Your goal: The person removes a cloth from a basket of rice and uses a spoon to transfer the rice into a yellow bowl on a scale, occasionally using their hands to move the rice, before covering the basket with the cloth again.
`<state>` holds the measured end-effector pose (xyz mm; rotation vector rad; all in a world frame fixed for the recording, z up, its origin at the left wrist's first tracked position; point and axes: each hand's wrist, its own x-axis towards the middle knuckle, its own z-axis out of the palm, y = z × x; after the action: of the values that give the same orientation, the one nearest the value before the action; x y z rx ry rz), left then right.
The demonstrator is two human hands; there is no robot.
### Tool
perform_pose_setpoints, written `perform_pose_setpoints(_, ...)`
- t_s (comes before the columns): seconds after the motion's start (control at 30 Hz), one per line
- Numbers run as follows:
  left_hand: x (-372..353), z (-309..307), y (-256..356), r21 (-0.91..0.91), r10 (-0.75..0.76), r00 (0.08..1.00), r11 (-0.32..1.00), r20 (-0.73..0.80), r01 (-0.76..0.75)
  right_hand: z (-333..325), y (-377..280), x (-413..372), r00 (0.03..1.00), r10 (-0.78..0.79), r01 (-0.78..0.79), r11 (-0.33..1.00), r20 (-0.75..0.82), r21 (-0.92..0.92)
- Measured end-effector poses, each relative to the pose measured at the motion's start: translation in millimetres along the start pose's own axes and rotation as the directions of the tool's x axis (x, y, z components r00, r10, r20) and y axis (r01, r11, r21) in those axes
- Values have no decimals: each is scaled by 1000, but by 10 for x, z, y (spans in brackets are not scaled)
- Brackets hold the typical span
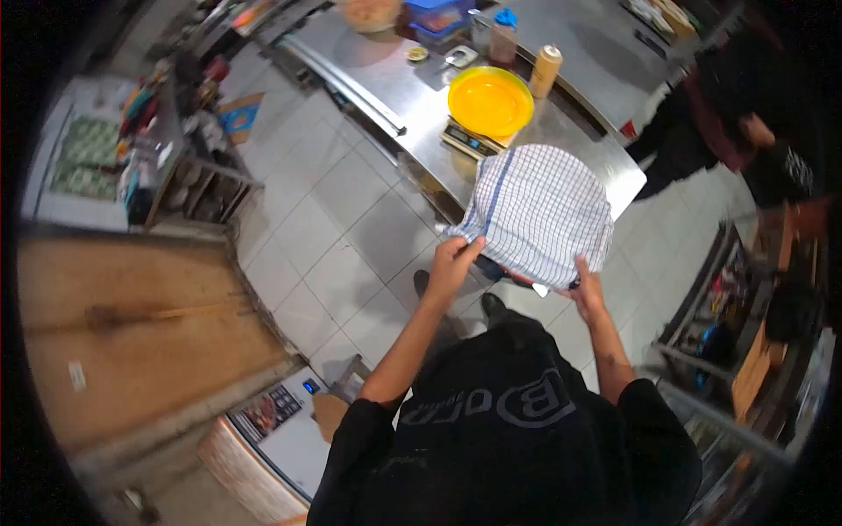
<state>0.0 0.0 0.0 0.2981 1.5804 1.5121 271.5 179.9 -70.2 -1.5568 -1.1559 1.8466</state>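
A white cloth with blue checks lies over something round at the near end of the steel table; what it covers is hidden. My left hand pinches the cloth's near left edge. At the near right edge my right hand holds the cloth, thumb on top and fingers partly hidden beneath. Just beyond the cloth, a yellow bowl rests on a scale with a display.
A bottle, a blue container and a small dish stand farther along the table. Another person in dark clothes is at the right. Shelves stand right, a wooden board left.
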Motion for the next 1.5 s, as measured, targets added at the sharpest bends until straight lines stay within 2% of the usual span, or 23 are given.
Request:
perform_pose_setpoints(0.07,-98,28,-3,6,52,982,999,179,-54,-349,-116,-470,980,194,-197,979,-47,-60)
perform_pose_setpoints(0.1,450,12,63,-57,104,959,994,264,-93,-247,-401,-241,986,110,-119,990,-126,-68)
perform_pose_setpoints(0.17,341,-334,457,99,33,936,992,350,-72,-16,-297,-608,979,41,-144,830,-199,-538)
perform_pose_setpoints(0.23,689,-351,833,142,87,882,975,463,-171,24,-420,-416,967,-167,-33,666,-193,-745)
perform_pose_setpoints(0.4,1230,18,1343,175,207,782,911,588,-373,27,-1210,-396,910,-176,111,976,-377,-187)
perform_pose_setpoints(0.5,1652,525,1714,114,392,696,820,601,-560,-5,-1756,-93,910,-266,306,948,-318,82)
perform_pose_setpoints(0.6,2153,980,1839,117,426,641,769,639,-628,228,-2120,329,824,-334,533,731,-457,426)
perform_pose_setpoints(0.63,2338,1073,1793,97,604,482,557,635,-825,269,-2060,447,831,-324,522,734,-451,434)
perform_pose_setpoints(0.67,2501,1150,1736,75,733,271,289,624,-954,291,-1967,594,757,-389,559,802,-525,210)
perform_pose_setpoints(0.7,2514,1149,1745,86,728,279,291,626,-953,318,-1858,730,676,-462,551,834,-574,-23)
perform_pose_setpoints(0.77,2355,948,1781,196,583,325,274,744,-941,646,-1626,592,667,-703,558,690,-245,-461)
perform_pose_setpoints(0.8,2246,835,1742,200,550,369,343,749,-918,864,-1590,443,700,-713,552,572,-36,-606)
perform_pose_setpoints(0.87,2124,536,1415,258,490,399,331,775,-908,1002,-1356,472,542,-781,542,44,309,-839)
perform_pose_setpoints(0.9,2029,430,1344,328,354,415,281,838,-902,1012,-1231,507,556,-779,537,71,290,-840)
perform_pose_setpoints(0.97,1924,287,1143,373,185,416,227,890,-900,970,-957,515,817,-518,293,-4,253,-956)
perform_pose_setpoints(1.0,1934,239,979,323,167,337,108,927,-940,921,-846,517,768,-554,322,-100,322,-941)
perform_pose_setpoints(1.03,1962,208,820,262,147,258,-13,955,-965,932,-871,451,774,-554,309,-92,307,-947)
perform_pose_setpoints(1.07,1988,179,675,312,46,309,-166,950,-935,995,-936,321,891,-401,257,56,214,-965)
perform_pose_setpoints(1.1,1975,209,623,299,38,297,-165,954,-940,1058,-961,225,966,-222,174,194,130,-965)
perform_pose_setpoints(1.17,1969,275,555,414,130,393,-272,910,-869,1093,-847,222,934,-352,163,284,55,-945)
perform_pose_setpoints(1.23,2008,290,566,399,91,389,-213,917,-892,1180,-867,239,919,-386,98,428,-83,-899)
perform_pose_setpoints(1.37,2105,273,561,377,47,374,-104,926,-920,1574,-1064,424,879,-388,-100,421,-279,-901)
perform_pose_setpoints(1.5,2168,227,514,349,75,347,-21,935,-937,1840,-622,299,934,-300,-87,332,-192,-939)
